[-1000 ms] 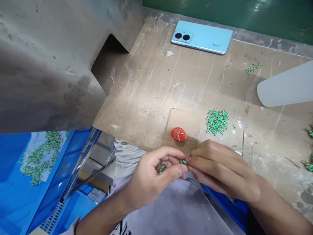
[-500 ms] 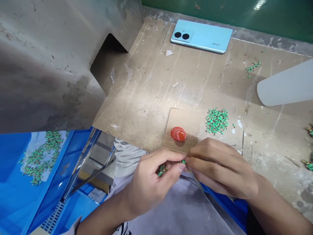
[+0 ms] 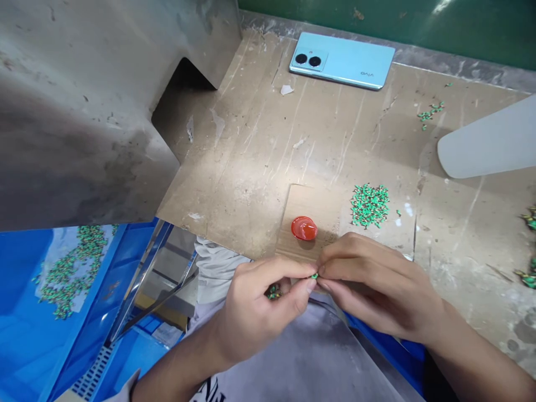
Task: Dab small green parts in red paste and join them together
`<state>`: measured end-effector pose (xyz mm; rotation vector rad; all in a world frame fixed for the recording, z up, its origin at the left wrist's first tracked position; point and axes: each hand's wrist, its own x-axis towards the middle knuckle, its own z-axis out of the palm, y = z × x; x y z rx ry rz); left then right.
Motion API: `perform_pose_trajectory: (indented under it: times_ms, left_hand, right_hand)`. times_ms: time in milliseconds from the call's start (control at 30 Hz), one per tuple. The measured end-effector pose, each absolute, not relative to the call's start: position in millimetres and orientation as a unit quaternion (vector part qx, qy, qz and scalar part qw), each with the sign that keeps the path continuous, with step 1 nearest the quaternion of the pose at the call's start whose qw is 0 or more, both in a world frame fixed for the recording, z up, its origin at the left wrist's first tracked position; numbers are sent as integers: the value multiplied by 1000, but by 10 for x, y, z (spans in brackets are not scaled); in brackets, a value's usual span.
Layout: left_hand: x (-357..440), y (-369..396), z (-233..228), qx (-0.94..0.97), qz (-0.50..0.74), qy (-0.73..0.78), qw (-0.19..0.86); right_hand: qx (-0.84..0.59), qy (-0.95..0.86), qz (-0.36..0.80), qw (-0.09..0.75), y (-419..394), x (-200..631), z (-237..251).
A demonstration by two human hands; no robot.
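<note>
Low in the centre of the frame, left hand (image 3: pixel 255 315) and right hand (image 3: pixel 372 290) meet fingertip to fingertip, pinching one small green piece (image 3: pixel 314 275); more green pieces (image 3: pixel 274 291) sit in the left palm.

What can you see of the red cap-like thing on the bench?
The red cap is small, round and glossy, plastic by its look, with a flared rim and a raised, paler orange centre. It sits flat on a cardboard piece laid on the bench, just beyond the fingertips of both hands. Nothing touches it but the cardboard. A pile of green parts lies to its right.
</note>
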<state>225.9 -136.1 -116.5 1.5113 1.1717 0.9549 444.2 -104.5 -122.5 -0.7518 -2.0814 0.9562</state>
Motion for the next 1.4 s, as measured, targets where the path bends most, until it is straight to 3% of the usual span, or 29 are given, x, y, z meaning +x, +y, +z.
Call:
perform_pose_trajectory:
  times_ms: [600,1400]
  left_hand:
    - [2273,-1371,-1173,611,403,486,477]
    - [2337,-1301,-1114,504,370,510,590]
  right_hand:
    - [-289,-853,268,341,-1031,4475,-1246]
    - [-304,-835,297,349,-1071,4454,-1278]
